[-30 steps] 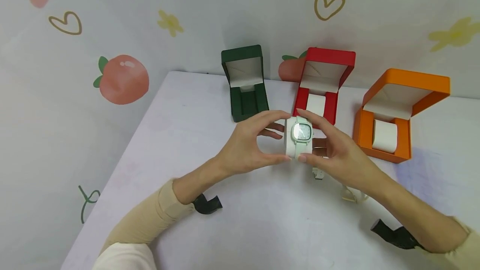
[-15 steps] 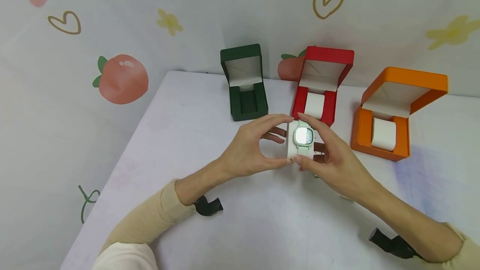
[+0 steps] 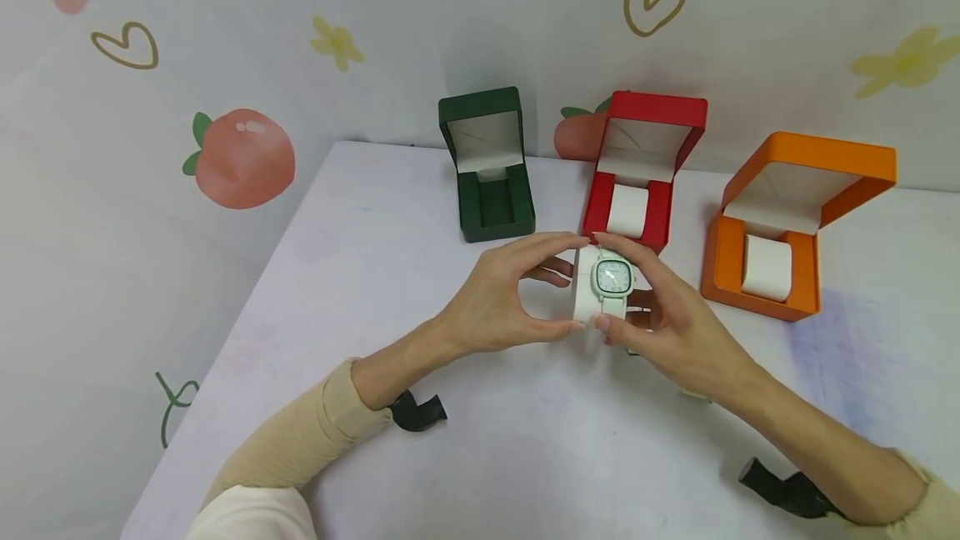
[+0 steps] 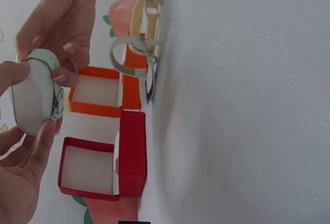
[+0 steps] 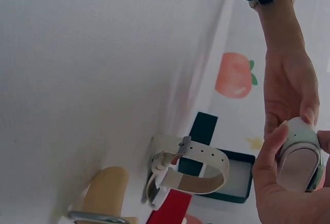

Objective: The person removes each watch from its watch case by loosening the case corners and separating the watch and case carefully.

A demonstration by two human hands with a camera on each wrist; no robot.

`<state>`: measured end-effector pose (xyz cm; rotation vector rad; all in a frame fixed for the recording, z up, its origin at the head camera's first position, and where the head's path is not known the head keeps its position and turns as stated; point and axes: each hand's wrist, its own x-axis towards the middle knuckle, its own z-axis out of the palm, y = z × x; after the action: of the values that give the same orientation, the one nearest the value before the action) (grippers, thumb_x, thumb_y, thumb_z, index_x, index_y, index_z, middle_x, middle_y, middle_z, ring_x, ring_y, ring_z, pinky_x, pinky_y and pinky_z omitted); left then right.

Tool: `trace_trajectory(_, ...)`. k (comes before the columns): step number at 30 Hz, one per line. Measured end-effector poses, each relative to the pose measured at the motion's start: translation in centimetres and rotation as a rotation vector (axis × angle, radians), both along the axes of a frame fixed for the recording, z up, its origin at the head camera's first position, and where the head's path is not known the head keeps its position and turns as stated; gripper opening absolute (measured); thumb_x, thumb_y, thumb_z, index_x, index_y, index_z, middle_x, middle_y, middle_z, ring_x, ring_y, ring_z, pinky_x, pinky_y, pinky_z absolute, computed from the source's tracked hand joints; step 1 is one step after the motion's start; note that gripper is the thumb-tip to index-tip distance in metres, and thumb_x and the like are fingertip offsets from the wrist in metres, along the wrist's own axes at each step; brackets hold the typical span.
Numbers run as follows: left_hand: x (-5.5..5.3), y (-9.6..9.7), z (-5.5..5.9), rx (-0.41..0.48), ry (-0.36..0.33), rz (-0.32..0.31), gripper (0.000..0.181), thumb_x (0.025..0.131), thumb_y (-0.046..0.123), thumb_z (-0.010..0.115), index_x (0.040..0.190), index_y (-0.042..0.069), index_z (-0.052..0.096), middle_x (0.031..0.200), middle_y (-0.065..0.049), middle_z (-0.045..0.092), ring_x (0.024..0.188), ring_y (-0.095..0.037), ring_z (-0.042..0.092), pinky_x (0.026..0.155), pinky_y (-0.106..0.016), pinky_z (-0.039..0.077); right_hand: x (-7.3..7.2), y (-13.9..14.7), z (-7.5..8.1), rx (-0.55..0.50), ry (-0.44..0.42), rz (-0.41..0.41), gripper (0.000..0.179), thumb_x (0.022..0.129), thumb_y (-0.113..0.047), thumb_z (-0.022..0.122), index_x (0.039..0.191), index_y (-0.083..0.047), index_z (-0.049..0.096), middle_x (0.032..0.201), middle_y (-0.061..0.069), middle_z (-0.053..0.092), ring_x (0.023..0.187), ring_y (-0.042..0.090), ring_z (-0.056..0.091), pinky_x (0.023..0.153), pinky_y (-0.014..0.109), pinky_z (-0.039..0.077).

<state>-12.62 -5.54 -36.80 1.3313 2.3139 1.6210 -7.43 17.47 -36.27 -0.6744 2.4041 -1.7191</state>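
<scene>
Both hands hold a white watch cushion (image 3: 585, 294) with a pale mint wristwatch (image 3: 613, 278) strapped round it, its dial facing up. My left hand (image 3: 483, 298) pinches the cushion's left end between thumb and index finger, the other fingers behind. On the opposite end, my right hand (image 3: 678, 319) grips the watch and cushion, thumb at the lower edge and index finger at the upper. Seen by the left wrist camera, the mint strap (image 4: 45, 56) loops over the cushion's edge. Fingers cover part of the strap in the right wrist view.
Along the back stand an open green box (image 3: 497, 202), an open red box (image 3: 658, 215) and an open orange box (image 3: 727, 261); the red and orange ones hold white cushions. Near my right hand lie a white-strapped watch (image 5: 206, 157) and a tan-strapped watch (image 5: 105, 190).
Both hands have shifted slightly down and right in the head view with the watch and cushion. The dial's glare has gone, and the right hand now covers more of the watches on the table.
</scene>
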Motion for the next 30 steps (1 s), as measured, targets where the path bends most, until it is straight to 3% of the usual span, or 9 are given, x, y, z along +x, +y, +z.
trace_trajectory(10,-0.08,-0.09,-0.18,0.011,-0.008,0.020,0.075,0.073,0.009,0.088,0.138,0.002,0.052,0.135,-0.009,0.057,0.102,-0.008,0.065,0.091,-0.027,0.054,-0.07,-0.13,-0.26,-0.066,-0.050,-0.029,0.079,0.085,0.004,0.074,0.151,-0.022,0.039,0.138,0.001,0.044,0.088,0.028,0.065,0.072,0.030,0.060)
trace_trajectory(17,-0.31,-0.03,-0.12,0.006,-0.025,-0.012,0.073,0.074,0.007,0.086,0.139,0.001,0.052,0.130,-0.008,0.061,0.102,-0.008,0.066,0.092,-0.027,0.054,0.00,0.08,-0.22,-0.037,-0.036,-0.041,0.081,0.084,0.007,0.074,0.151,-0.024,0.041,0.134,0.001,0.048,0.084,0.024,0.067,0.071,0.029,0.060)
trace_trajectory(30,-0.34,0.10,-0.72,-0.016,-0.046,-0.010,0.074,0.075,0.007,0.085,0.140,0.000,0.051,0.127,-0.009,0.063,0.100,-0.006,0.066,0.092,-0.026,0.053,-0.11,-0.09,-0.69,0.000,-0.019,-0.077,0.077,0.084,0.001,0.077,0.148,-0.025,0.044,0.130,-0.002,0.052,0.081,0.027,0.062,0.070,0.024,0.057)
